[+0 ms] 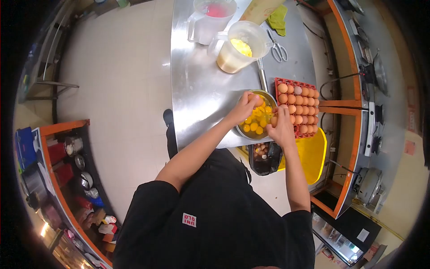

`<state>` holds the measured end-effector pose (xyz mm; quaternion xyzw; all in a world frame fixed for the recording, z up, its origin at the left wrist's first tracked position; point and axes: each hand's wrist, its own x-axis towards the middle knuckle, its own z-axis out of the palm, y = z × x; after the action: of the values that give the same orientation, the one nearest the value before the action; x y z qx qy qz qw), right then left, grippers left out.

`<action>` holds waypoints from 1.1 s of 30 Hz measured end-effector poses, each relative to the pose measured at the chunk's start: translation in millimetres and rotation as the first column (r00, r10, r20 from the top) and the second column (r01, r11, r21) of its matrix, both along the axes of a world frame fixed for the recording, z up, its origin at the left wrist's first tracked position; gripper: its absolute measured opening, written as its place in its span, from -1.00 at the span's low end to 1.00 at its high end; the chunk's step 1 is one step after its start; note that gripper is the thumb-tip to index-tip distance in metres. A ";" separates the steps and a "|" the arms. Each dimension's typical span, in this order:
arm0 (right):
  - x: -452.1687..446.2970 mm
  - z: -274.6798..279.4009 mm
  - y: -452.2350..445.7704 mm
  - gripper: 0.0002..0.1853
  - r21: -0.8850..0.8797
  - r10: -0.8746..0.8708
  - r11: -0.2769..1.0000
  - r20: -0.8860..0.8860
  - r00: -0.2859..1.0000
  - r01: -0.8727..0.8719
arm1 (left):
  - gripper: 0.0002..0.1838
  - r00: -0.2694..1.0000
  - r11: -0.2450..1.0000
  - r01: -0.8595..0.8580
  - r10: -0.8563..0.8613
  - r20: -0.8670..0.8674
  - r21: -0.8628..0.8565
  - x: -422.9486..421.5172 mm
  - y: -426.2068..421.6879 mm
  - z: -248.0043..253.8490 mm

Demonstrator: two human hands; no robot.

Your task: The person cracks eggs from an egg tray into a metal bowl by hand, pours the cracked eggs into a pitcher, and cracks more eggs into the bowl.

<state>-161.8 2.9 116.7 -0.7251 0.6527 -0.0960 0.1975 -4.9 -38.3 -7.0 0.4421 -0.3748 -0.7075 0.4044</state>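
A metal bowl [240,131] with several yolks and clear egg white stands near the edge of the steel table [192,112]. Over its upper part my left hand [244,107] is closed on a brown egg [258,101]. At the bowl's right side my right hand [281,127] has its fingers bent round another brown egg [274,121], partly hidden by them. Just right of the bowl is a red tray [296,82] with several rows of brown eggs.
Beyond the bowl are a whisk [263,79], scissors [278,52], a pitcher [253,42] with yellow contents, another pitcher [201,31] and a green cloth [277,21]. Below the table edge are a black-lined bin [264,167] with shells and a yellow container [312,154].
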 end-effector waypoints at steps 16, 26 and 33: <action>2.7 78.6 11.0 -0.44 -0.028 0.025 0.999 -0.198 0.980 -0.031 | -0.50 0.998 0.995 0.036 -0.030 -0.063 0.095 13.6 -1.1 9.4; -26.5 -45.6 21.3 -0.56 0.518 -0.576 0.815 0.774 0.262 0.261 | -0.53 0.965 0.985 0.002 0.043 -0.258 0.171 20.4 -0.8 2.3; -86.5 -47.6 85.8 -0.52 0.512 -0.551 0.778 0.835 0.003 0.363 | -0.58 0.957 0.982 0.013 0.041 -0.286 0.187 21.3 -2.0 -4.5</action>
<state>-248.3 88.8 69.1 -0.2237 0.5782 -0.5377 0.5714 16.3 -40.3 -11.4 0.3728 -0.2406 -0.7935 0.4164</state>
